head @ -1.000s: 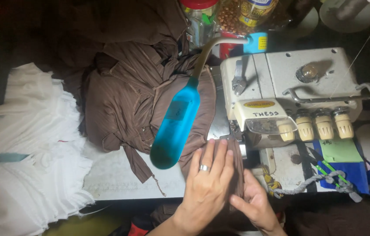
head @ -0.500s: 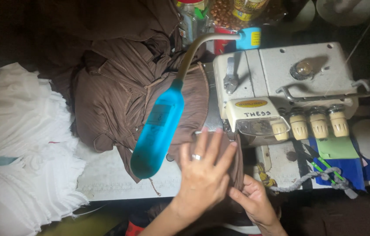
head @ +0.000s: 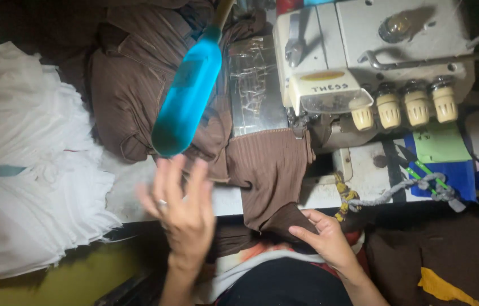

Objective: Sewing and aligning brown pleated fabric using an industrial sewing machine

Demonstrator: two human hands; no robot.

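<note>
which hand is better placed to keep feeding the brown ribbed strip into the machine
Probably the right. The right hand rests on the near end of the brown ribbed strip, in line with the sewing machine. The left hand is open, blurred, off the fabric, below the blue lamp.

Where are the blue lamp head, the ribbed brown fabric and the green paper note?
blue lamp head [head: 187, 97], head view, middle of its shell.
ribbed brown fabric [head: 270, 164], head view, flat part under the machine.
green paper note [head: 440, 144], head view, its centre.
</note>
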